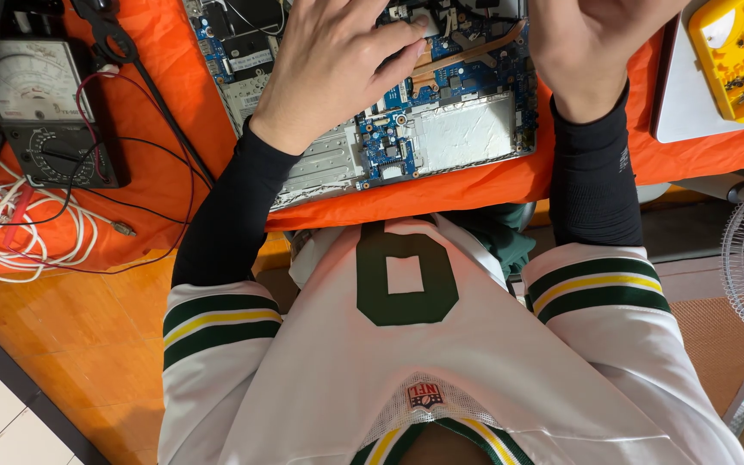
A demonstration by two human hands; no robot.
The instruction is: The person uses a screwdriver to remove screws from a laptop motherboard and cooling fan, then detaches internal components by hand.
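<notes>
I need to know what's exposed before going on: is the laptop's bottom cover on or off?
Off. The laptop lies opened on the orange cloth, blue circuit board and copper heat pipe bare; the left hand rests on them.

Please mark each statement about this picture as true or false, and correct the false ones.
1. The left hand rests on the opened laptop. True.
2. The cloth under the laptop is blue. False: it is orange.
3. An analog meter lies at the left of the picture. True.
4. The right hand holds the yellow case. False: the hand is apart from it, over the laptop's edge.
5. The white cables lie coiled below the meter. True.
</notes>
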